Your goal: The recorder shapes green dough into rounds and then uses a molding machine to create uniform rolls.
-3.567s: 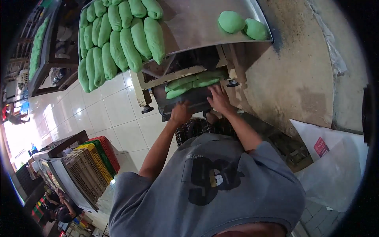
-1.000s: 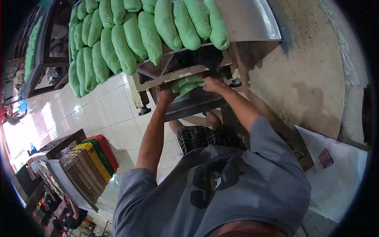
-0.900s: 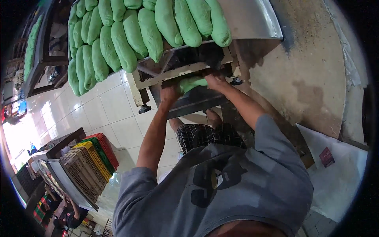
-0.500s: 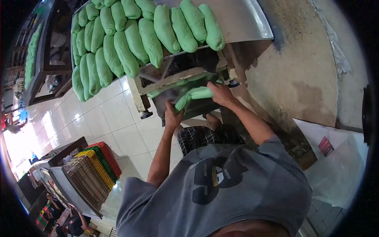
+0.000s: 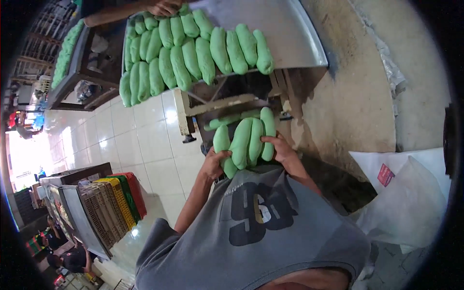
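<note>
Several smooth green dough rolls (image 5: 248, 141) stand side by side between my two hands, close in front of my shirt. My left hand (image 5: 212, 163) is closed round the leftmost roll, its thumb across the front. On the other side, my right hand (image 5: 283, 150) grips the rightmost rolls, with its thumb and fingers pressed at their sides. Past them, a lower green strip of dough (image 5: 226, 122) lies at the machine frame (image 5: 227, 102). Rows of similar green dough rolls (image 5: 180, 66) cover the left part of the metal tabletop (image 5: 290, 30).
Another person's hand (image 5: 165, 7) reaches over the far rows from the left. Stacked plastic crates (image 5: 126, 198) stand at the lower left on the tiled floor (image 5: 145, 130). At right, a white sack (image 5: 406, 198) lies by the stained wall (image 5: 360, 96).
Half a second ago my hands stretched one twisted dough piece over the machine; now they hold several rolls, nearer my body. Another person's arm has come in at the top. The view has shifted.
</note>
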Tool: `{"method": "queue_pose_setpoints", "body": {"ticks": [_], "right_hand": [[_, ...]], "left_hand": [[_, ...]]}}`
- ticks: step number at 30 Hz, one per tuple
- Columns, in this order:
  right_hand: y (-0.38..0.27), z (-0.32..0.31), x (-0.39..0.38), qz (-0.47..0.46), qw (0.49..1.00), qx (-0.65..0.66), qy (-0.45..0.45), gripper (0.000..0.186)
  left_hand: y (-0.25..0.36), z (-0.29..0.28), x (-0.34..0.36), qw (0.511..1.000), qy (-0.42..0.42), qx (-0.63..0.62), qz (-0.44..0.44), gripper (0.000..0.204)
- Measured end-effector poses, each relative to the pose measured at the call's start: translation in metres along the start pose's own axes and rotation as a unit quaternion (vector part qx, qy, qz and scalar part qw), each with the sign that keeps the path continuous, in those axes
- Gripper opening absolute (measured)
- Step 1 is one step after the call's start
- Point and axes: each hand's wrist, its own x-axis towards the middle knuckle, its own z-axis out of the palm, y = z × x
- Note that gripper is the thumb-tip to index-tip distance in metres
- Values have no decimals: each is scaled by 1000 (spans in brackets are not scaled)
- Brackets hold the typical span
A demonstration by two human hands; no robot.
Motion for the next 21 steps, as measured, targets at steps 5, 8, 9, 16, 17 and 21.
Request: {"method": "queue_pose_setpoints", "body": {"ticks": [5, 8, 9, 16, 17, 21], "right_hand": [[-78, 52, -6, -118, 983, -133, -42, 44], [-168, 99, 22, -222, 962, -38, -157, 63], [-197, 115, 43, -270, 949, -108, -119, 61], [-246, 91, 138, -573, 662, -357, 325, 47], [-222, 73, 133, -594, 694, -308, 265, 39], [-61, -5, 63, -434, 770, -415, 214, 26]], "left_hand": [[75, 63, -15, 982, -133, 11, 131, 41], [149, 108, 8, 971, -122, 90, 183, 39], [174, 121, 24, 964, -118, 121, 205, 40], [255, 150, 104, 774, 197, 239, 552, 38], [249, 133, 92, 763, 147, 291, 558, 32], [139, 60, 46, 876, 63, 257, 404, 22]]}}
